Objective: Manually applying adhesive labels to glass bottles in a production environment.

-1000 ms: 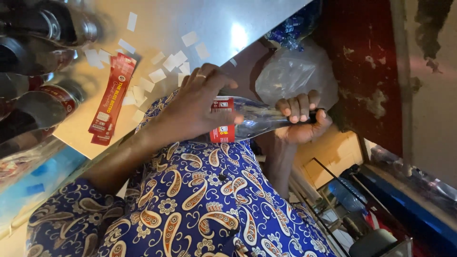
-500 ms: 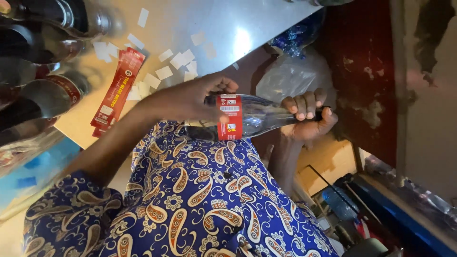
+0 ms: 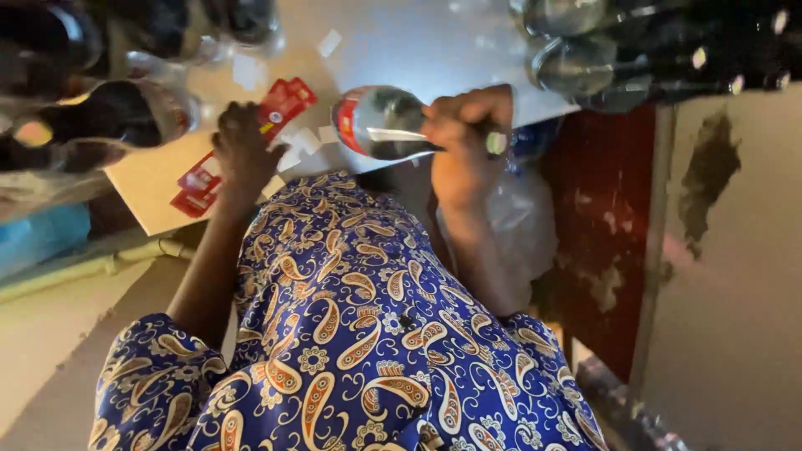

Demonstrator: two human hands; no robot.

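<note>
We are down to one hand on the bottle [image 3: 380,124] now: a moment ago both hands held it out over our lap, and it has since swung up to the table [image 3: 401,42] edge. Our right hand [image 3: 464,134] is wrapped around its neck end, fingers curled tight, the pale cap just peeking out past the knuckles, and the bottle lies sideways with its red label end pointing across toward the other hand. Our left hand [image 3: 242,150] has let go and come down on the table, resting on the strip of red labels [image 3: 251,146] with the fingers bent; whether it is pinching one we cannot tell. Small white paper scraps [image 3: 301,142] lie between the two hands. Beyond the left hand stands a cluster of dark bottles [image 3: 100,117], and more bottles [image 3: 635,50] lie beyond the right. Our paisley sleeve [image 3: 359,334] fills the near view.
</note>
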